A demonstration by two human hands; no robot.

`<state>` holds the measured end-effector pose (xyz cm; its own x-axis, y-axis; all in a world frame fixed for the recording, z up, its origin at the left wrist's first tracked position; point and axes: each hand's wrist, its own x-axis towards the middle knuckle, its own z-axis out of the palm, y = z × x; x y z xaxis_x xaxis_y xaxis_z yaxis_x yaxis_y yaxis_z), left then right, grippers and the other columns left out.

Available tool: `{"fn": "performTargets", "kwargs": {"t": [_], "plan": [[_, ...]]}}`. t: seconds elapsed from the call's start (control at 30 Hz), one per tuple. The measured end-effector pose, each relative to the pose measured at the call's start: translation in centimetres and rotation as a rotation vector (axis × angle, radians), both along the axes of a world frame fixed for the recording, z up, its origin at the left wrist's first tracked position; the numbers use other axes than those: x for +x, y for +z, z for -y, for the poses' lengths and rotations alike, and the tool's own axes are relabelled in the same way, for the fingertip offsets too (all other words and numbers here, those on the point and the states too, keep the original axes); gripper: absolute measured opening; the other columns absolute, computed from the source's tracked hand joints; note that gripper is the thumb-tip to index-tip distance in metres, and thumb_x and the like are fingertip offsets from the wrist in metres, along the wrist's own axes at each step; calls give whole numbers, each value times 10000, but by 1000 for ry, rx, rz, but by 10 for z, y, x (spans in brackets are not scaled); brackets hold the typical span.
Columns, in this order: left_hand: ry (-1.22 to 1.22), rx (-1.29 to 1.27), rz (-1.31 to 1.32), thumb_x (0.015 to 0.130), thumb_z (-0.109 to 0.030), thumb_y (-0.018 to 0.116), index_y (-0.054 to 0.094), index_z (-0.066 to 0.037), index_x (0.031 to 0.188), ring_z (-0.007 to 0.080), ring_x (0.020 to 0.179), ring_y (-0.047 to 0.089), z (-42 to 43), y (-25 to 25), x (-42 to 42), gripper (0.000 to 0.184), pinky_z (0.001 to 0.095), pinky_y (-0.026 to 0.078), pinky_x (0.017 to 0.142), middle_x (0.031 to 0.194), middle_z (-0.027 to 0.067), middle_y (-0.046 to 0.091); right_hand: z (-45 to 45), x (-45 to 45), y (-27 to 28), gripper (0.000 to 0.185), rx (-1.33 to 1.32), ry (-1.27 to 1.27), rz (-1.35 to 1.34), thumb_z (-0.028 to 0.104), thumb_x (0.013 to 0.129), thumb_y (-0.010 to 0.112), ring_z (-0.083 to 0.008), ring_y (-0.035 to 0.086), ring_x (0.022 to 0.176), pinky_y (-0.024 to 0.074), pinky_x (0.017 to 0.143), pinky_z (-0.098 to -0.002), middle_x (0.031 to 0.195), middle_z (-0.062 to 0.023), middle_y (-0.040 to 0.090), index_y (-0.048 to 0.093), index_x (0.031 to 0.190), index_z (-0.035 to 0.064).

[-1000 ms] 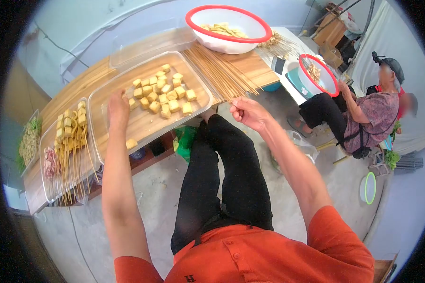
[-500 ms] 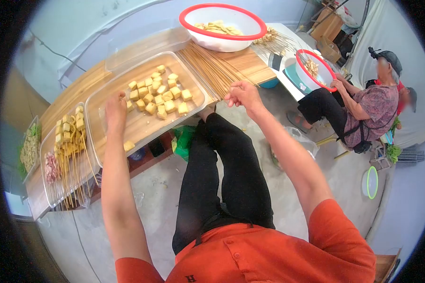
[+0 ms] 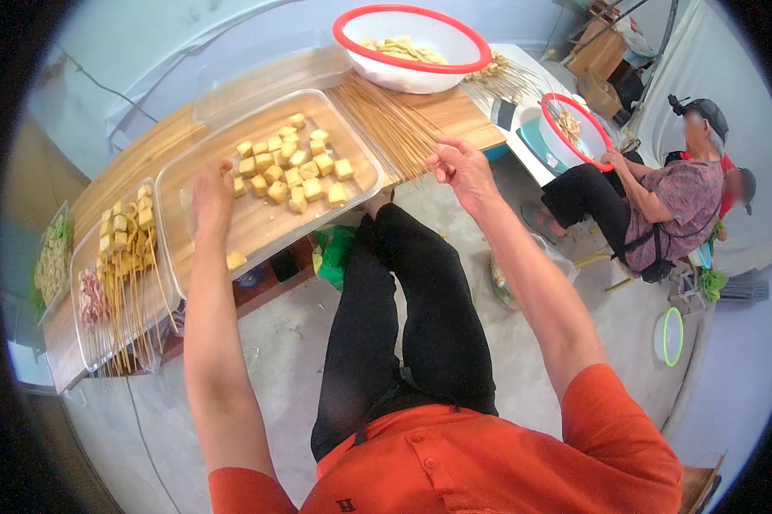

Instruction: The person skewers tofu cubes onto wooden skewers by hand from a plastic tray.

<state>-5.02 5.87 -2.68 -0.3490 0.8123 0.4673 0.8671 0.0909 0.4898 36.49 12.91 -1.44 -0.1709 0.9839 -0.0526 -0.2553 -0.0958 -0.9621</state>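
My left hand (image 3: 213,199) is over the left part of a clear tray (image 3: 270,248), fingers curled together; whatever it may hold is too small to make out. Several yellow cubes (image 3: 293,177) lie in the tray to its right, and a lone piece (image 3: 236,259) sits near the front edge. My right hand (image 3: 463,171) is at the front ends of a spread of wooden sticks (image 3: 390,124), thumb and fingers drawn together. I cannot tell whether a stick is between them.
A red-rimmed bowl (image 3: 411,79) of pale slices stands behind the sticks. Another tray (image 3: 159,300) at the left holds skewered cubes and pink pieces. On the right, a seated person (image 3: 673,197) holds a smaller red-rimmed bowl (image 3: 608,141); another person is behind.
My right hand has shifted right and a little up along the stick ends. My left hand has stayed over the tray's left part. The seated person's hands have moved at the bowl.
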Motion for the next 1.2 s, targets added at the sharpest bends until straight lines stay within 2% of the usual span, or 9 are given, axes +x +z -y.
{"fn": "performTargets", "kwargs": {"t": [0.23, 0.3, 0.4, 0.57, 0.63, 0.73, 0.83, 0.97, 1.2], "plan": [[-1, 13, 6, 836, -84, 603, 668, -41, 1060, 381, 1024, 604, 0, 1, 5, 237, 458, 470, 887, 1053, 224, 648, 1, 11, 4, 274, -17, 48, -6, 130, 934, 543, -123, 556, 590, 433, 554, -256, 834, -124, 677, 528, 1175, -1], [-2, 14, 15, 834, -83, 601, 667, -35, 1060, 380, 1023, 606, 1, 2, 4, 240, 460, 470, 887, 1054, 223, 649, 6, 14, 5, 314, -73, 98, -273, 124, 926, 569, -122, 565, 642, 446, 579, -256, 843, -115, 671, 522, 1203, -16], [1, -26, 38, 834, -97, 608, 668, -30, 1051, 376, 1010, 612, -6, 1, -2, 235, 454, 475, 882, 1053, 220, 652, 32, 15, -11, 383, -238, 244, -435, 127, 915, 610, -121, 571, 679, 455, 610, -248, 858, -97, 664, 506, 1247, -30], [51, -153, 39, 813, -154, 671, 667, -65, 1081, 355, 1025, 608, 16, 33, 23, 281, 436, 486, 877, 1043, 195, 655, 92, 12, -34, 455, -386, 312, -590, 150, 901, 656, -127, 583, 686, 490, 647, -252, 868, -83, 663, 504, 1295, -19], [64, -125, 40, 803, -150, 685, 665, -69, 1086, 350, 1031, 606, -1, 9, 4, 295, 436, 487, 880, 1040, 193, 654, 106, 13, -33, 450, -349, 296, -603, 137, 894, 660, -140, 601, 702, 502, 654, -262, 866, -97, 674, 513, 1293, -12], [60, -54, 35, 780, -139, 712, 667, -69, 1072, 345, 1035, 606, -16, -13, -9, 303, 434, 490, 881, 1039, 196, 652, 123, 13, -25, 432, -239, 238, -506, 134, 901, 644, -160, 639, 708, 510, 666, -267, 857, -113, 690, 517, 1287, -15], [65, -29, 53, 757, -123, 731, 681, -61, 1024, 346, 1019, 610, -21, -12, -11, 278, 435, 494, 871, 1028, 201, 652, 133, 8, -18, 403, -185, 320, -348, 132, 920, 607, -178, 670, 711, 513, 659, -261, 844, -118, 700, 519, 1285, -17], [65, 22, 25, 734, -103, 740, 702, -56, 955, 339, 972, 619, -19, -13, -10, 229, 432, 503, 837, 985, 187, 656, 141, -10, -11, 300, -253, 414, -98, 151, 949, 553, -190, 685, 683, 519, 609, -257, 826, -119, 703, 568, 1201, -12], [49, 90, 29, 721, -82, 721, 708, -63, 925, 307, 899, 611, -21, -5, -3, 206, 414, 498, 803, 894, 151, 645, 107, -38, 9, 313, -305, 686, -164, 286, 974, 529, -187, 656, 614, 516, 566, -296, 756, -120, 678, 566, 1118, 10]]}}
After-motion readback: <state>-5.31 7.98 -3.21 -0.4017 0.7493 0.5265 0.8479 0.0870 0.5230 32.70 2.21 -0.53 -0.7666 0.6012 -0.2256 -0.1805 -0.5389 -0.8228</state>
